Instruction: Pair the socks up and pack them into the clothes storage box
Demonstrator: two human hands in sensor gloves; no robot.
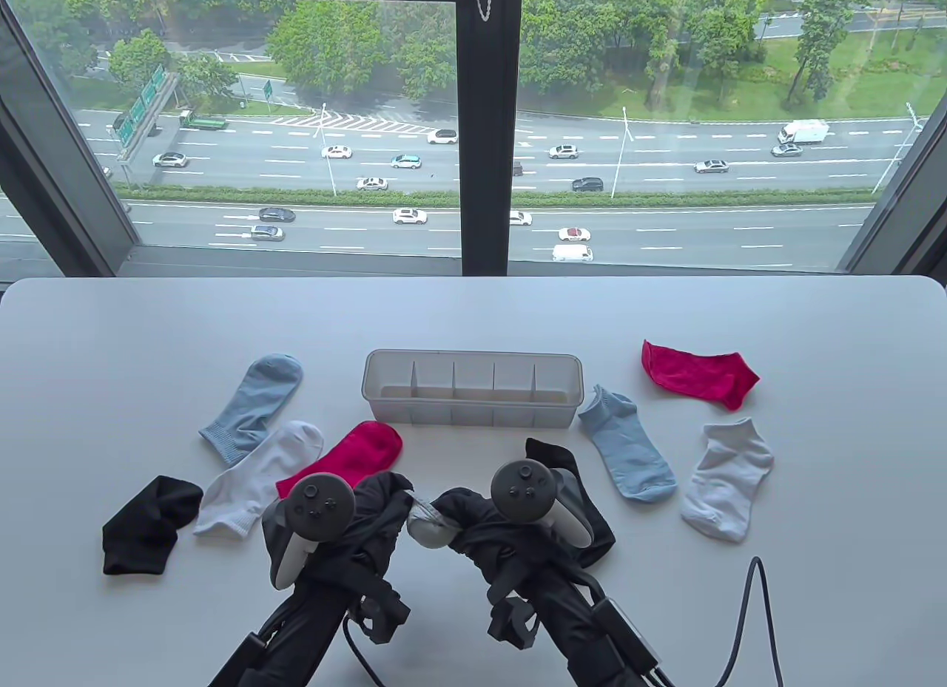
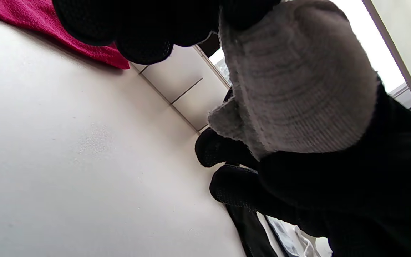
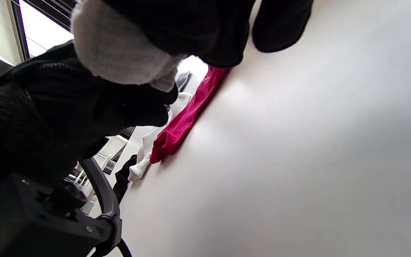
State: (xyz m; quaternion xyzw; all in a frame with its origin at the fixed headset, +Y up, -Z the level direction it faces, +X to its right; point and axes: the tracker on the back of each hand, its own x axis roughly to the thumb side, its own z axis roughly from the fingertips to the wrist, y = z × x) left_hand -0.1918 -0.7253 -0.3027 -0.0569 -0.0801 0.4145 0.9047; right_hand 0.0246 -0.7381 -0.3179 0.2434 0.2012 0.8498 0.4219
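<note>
Table view: left hand (image 1: 381, 513) and right hand (image 1: 462, 520) meet over a rolled grey knitted sock bundle (image 1: 425, 528), near the clear five-compartment plastic storage box (image 1: 471, 413), which looks empty.
Left wrist view: left fingers (image 2: 145, 39) curl onto the bundle (image 2: 298, 89).
Right wrist view: right fingers (image 3: 191, 28) clamp it (image 3: 120, 50).
Advice: keep the roll tight; seat it upright in one compartment.

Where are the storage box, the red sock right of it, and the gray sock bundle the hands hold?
storage box (image 1: 473, 419): table view, front wall.
red sock on the right (image 1: 695, 374): table view, middle of the foot.
gray sock bundle (image 2: 298, 89): left wrist view, ribbed side.
</note>
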